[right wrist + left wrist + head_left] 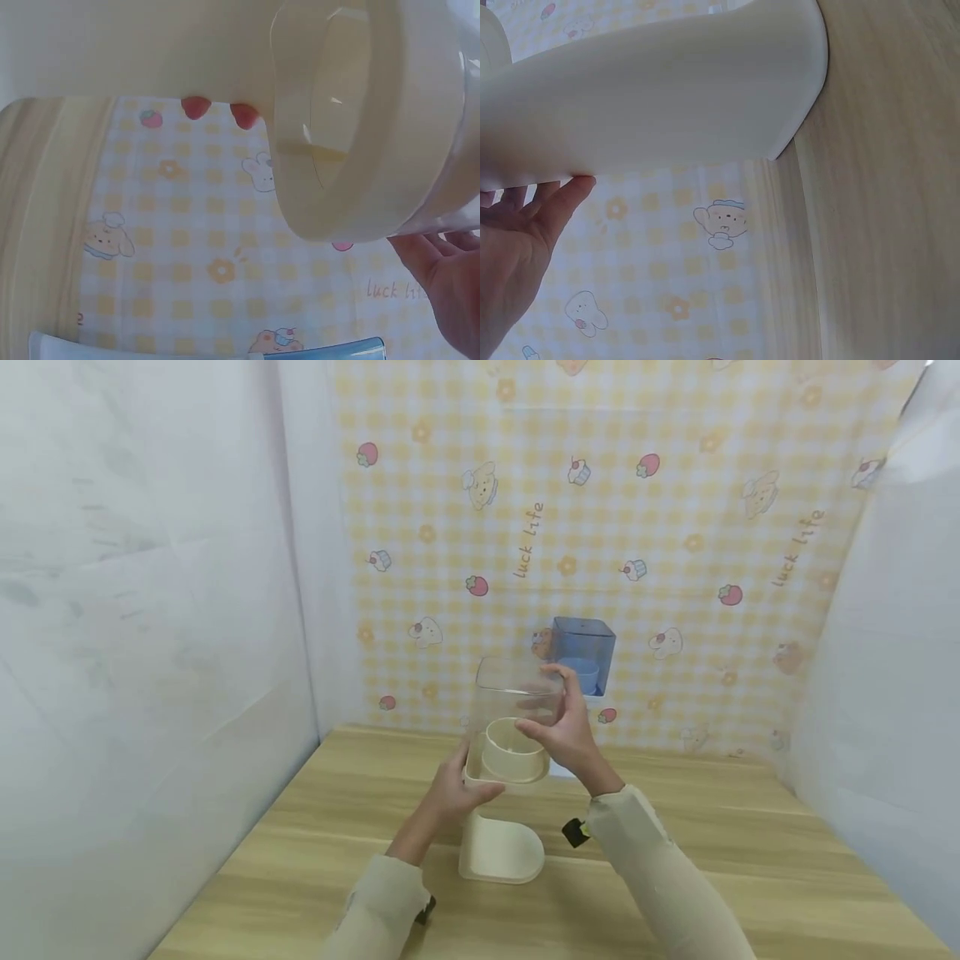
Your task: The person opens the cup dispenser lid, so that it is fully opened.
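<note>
A cream stand [502, 853] with a rounded foot stands on the table, its column [652, 105] filling much of the left wrist view. On top of it sits a clear square tank [504, 697] with a cream cup-shaped collar [513, 767] inside. My left hand [452, 787] grips the stand's upper part from the left, thumb in front, two of its fingertips [196, 108] showing past the stand in the right wrist view. My right hand [568, 735] holds the tank's right side, thumb near the collar and fingers behind the clear wall.
A similar piece with a blue tank [592, 647] and white base stands behind my right hand. The wooden table [390, 768] meets a yellow checked backdrop [427, 568]. White sheets [150, 610] hang at both sides. Dark wrist gear [575, 832] shows beside the right sleeve.
</note>
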The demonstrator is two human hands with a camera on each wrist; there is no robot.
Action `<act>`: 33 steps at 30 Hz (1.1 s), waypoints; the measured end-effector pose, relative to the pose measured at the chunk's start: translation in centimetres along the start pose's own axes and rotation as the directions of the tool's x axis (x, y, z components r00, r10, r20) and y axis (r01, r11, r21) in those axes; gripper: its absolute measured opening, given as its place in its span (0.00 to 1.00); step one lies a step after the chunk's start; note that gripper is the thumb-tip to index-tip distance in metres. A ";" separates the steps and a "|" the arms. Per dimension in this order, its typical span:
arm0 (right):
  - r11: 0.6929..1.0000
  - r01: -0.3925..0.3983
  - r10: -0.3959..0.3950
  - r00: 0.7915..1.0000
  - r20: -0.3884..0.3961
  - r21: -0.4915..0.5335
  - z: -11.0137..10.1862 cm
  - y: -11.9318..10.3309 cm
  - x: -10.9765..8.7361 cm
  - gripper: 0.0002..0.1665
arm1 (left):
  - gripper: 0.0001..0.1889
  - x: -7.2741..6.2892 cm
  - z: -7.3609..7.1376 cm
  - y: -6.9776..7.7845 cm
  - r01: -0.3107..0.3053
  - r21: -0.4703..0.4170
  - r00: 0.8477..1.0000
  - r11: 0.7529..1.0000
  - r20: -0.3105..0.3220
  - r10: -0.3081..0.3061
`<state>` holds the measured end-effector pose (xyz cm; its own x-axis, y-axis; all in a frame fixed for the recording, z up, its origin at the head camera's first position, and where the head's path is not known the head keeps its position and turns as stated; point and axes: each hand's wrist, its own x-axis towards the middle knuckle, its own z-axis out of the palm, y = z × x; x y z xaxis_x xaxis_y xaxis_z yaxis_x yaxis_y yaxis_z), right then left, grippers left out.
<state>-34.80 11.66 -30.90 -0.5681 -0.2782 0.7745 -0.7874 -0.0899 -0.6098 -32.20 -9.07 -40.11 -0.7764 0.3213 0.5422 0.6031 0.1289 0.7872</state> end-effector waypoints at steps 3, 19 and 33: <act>0.999 0.048 -0.048 0.999 -0.001 -0.006 0.3 0.2 -0.1 0.57 | 0.41 -0.2 -0.2 -0.2 -0.028 -0.008 1.000 1.000 0.013 0.028; 0.990 0.092 -0.080 0.991 0.111 -0.107 -0.2 -0.5 -0.3 0.64 | 0.46 0.0 0.0 -1.1 -0.127 -0.002 0.991 0.992 0.032 0.127; 0.996 -0.066 0.070 0.994 0.078 -0.055 -0.5 -0.7 -0.5 0.55 | 0.51 -0.3 0.2 -0.6 -0.084 0.005 0.996 0.996 0.002 0.084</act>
<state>-34.13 12.36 -30.75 -0.6019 -0.3574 0.7142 -0.7600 -0.0184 -0.6497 -32.29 -9.09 -40.78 -0.7226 0.3331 0.6057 0.6671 0.1061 0.7374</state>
